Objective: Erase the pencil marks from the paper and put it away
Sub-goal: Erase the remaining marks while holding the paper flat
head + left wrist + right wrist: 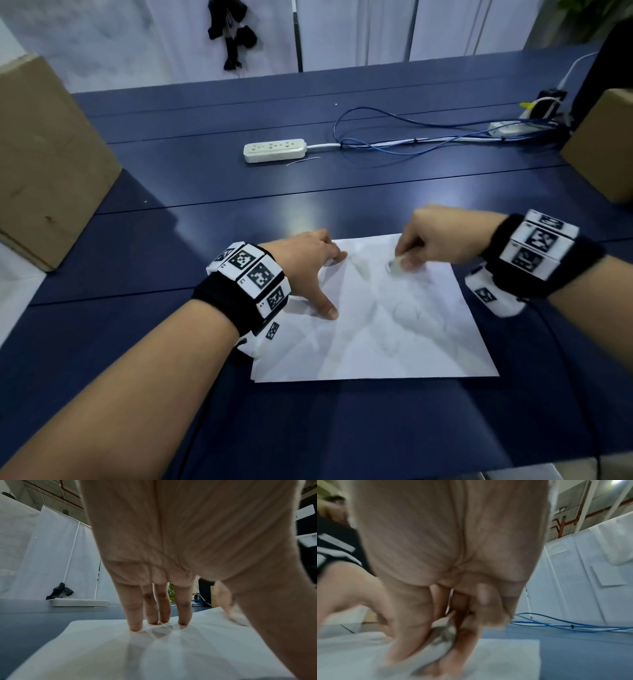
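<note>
White paper (394, 329) lies flat on the dark blue table (342, 428), in the near middle of the scene. The sheet sits slightly askew: its long axis runs from the near side toward the far side, leaning a little to the left as it goes, and its near edge runs roughly left to right. Faint grey pencil marks (407, 311) curve across it, loops and long strokes, pale and partly smudged; soft shadows of the hands fall over the surface.

The left hand (308, 263) holds the sheet down at its left edge, fingers spread and straight, the fingertips (135, 628) pressed onto the paper (154, 655), the thumb set apart nearer the person. The right hand (431, 240) is over the far part of the sheet, its fingers curled and pinching a small whitish eraser (395, 265), whose lower end touches the paper. In the right wrist view the hand (453, 561) is blurred, and the eraser (440, 635) shows only as a grey shape between thumb and fingers. Both wrists wear black bands with black-and-white marker blocks.

Farther off on the table lies a white power strip (274, 150), its cord running right among looped blue cables (394, 137). A cardboard box (44, 164) stands at the left and another (603, 144) at the far right.
</note>
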Motion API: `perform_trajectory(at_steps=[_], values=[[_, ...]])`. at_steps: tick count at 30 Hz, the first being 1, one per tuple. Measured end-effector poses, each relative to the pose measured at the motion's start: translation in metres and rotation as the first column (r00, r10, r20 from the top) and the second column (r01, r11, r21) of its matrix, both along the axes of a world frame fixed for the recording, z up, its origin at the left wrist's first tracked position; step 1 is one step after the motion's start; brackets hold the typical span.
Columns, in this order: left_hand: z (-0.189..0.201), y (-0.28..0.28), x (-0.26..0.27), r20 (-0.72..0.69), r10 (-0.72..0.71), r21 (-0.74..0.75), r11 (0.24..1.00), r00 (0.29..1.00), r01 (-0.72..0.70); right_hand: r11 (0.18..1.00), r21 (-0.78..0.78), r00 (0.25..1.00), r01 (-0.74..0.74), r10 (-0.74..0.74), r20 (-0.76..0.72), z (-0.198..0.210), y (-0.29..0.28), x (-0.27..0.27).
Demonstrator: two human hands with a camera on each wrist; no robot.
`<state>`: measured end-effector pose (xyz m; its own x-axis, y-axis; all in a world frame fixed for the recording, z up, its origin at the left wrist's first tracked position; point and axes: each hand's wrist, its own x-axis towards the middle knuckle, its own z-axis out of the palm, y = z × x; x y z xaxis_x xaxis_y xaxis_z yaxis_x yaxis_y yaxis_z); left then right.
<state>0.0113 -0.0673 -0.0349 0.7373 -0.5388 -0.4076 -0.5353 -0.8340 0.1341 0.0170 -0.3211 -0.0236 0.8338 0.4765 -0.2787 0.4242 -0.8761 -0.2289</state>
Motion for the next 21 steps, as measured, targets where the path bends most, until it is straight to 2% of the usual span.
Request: perform_trajectory(at_steps=[3,5,6,9,10,11,15,17,19,21], values=[[0.001,0.0,-0.001,0.003,0.002,-0.006,1.0,1.0,-0.002,0.993,0.008,0.984,0.121,-0.121,0.133,-0.002,-0.002,0.021],[0.001,0.0,-0.001,0.003,0.003,-0.009,1.0,1.0,-0.003,0.997,0.008,0.987,0.081,-0.081,0.137,-0.004,-0.005,0.016],[0.0,0.001,0.0,0.0,0.006,-0.011,1.0,1.0,-0.006,1.0,0.005,0.995,0.028,-0.028,0.092,-0.004,-0.006,0.008],[-0.001,0.001,0.0,0.001,0.006,-0.013,1.0,1.0,-0.006,0.995,-0.01,0.981,-0.104,0.1,-0.166,0.0,-0.004,-0.021],[-0.001,0.001,0.0,0.002,0.006,-0.01,1.0,1.0,-0.006,0.993,-0.009,0.975,-0.115,0.111,-0.194,0.001,-0.003,-0.024],[-0.001,0.0,0.0,0.003,0.005,-0.007,1.0,1.0,-0.005,0.995,-0.008,0.982,-0.104,0.102,-0.161,0.002,-0.003,-0.021],[0.002,-0.001,-0.002,0.008,-0.003,-0.002,1.0,1.0,0.003,0.998,-0.026,0.991,0.056,-0.053,0.121,0.002,-0.002,0.015],[0.002,-0.001,-0.002,0.005,-0.001,0.0,1.0,1.0,0.001,0.997,-0.034,0.986,0.075,-0.069,0.149,0.0,-0.006,0.021],[0.002,-0.001,-0.002,0.001,0.005,0.003,1.0,1.0,-0.005,0.999,-0.031,0.996,-0.009,0.012,0.085,-0.001,-0.01,0.01],[0.001,0.0,-0.001,-0.001,0.006,-0.002,1.0,1.0,-0.006,0.996,-0.009,0.993,-0.093,0.092,-0.077,0.0,-0.01,-0.008]])
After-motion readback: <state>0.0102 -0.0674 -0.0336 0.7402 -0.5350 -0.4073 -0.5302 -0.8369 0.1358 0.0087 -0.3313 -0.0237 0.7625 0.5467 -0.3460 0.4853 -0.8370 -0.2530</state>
